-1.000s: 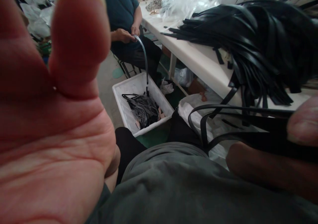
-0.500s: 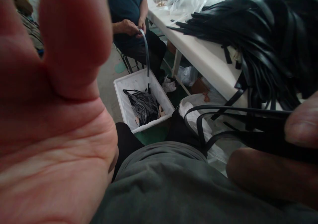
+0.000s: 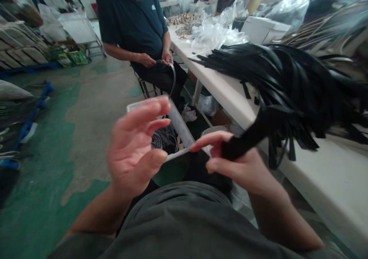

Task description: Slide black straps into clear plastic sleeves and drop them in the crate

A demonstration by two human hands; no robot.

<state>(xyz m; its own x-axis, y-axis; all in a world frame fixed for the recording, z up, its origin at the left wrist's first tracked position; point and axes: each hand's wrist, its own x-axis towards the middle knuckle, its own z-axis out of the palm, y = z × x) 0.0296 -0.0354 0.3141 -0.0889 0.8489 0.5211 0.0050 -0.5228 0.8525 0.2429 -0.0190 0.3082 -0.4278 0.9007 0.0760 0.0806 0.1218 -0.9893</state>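
My left hand (image 3: 132,151) is raised in front of the bin, palm turned inward. Its fingers and thumb are apart, and nothing is between them. On the right, my right hand (image 3: 238,167) has a broad black strap (image 3: 244,140) between thumb and fingers. The index finger points out toward the left. That strap runs up and right to a big heap of black straps (image 3: 287,71) on the table, where its far end is lost among the others. Behind my left hand stands a white plastic bin (image 3: 184,127) with dark braided straps (image 3: 163,139) inside, partly hidden.
A co-worker (image 3: 135,25) sits beyond the bin, holding a strap (image 3: 174,77) in both hands. The long white table (image 3: 218,82) runs along my right, with clear plastic bags (image 3: 214,33) and a white box (image 3: 266,29) on it. Blue pallets (image 3: 27,127) lie at left.
My left hand has moved away from the camera, down and toward the middle. My right hand has come inward from the right edge. The view has tilted up, showing more of the room.
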